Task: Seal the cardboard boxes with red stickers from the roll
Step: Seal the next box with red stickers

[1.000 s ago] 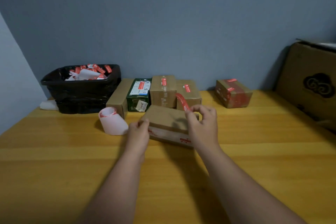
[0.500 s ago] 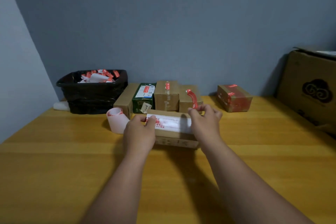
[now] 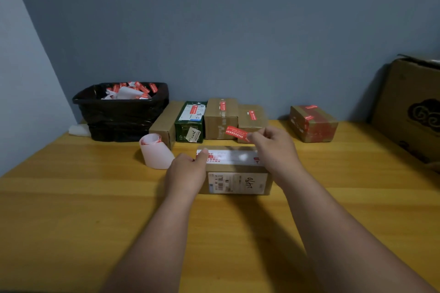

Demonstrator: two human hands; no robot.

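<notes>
A small cardboard box (image 3: 235,173) lies on the wooden table (image 3: 71,209) in front of me, with white tape along its top and a shipping label on its near face. My left hand (image 3: 188,171) grips the box's left end, thumb on the top. My right hand (image 3: 273,147) hovers over the box's right end and pinches a red sticker (image 3: 237,132) that points left, above the box. The sticker roll (image 3: 156,153) lies just left of the box.
A row of stickered boxes (image 3: 221,118) stands against the back wall, with another taped box (image 3: 313,123) to the right. A black bin (image 3: 121,112) of peeled backing sits back left. A large carton (image 3: 414,107) leans at the right edge.
The box has been turned so its labelled side faces me and set flat on the table. My right hand swung the red sticker from upright to level above the box.
</notes>
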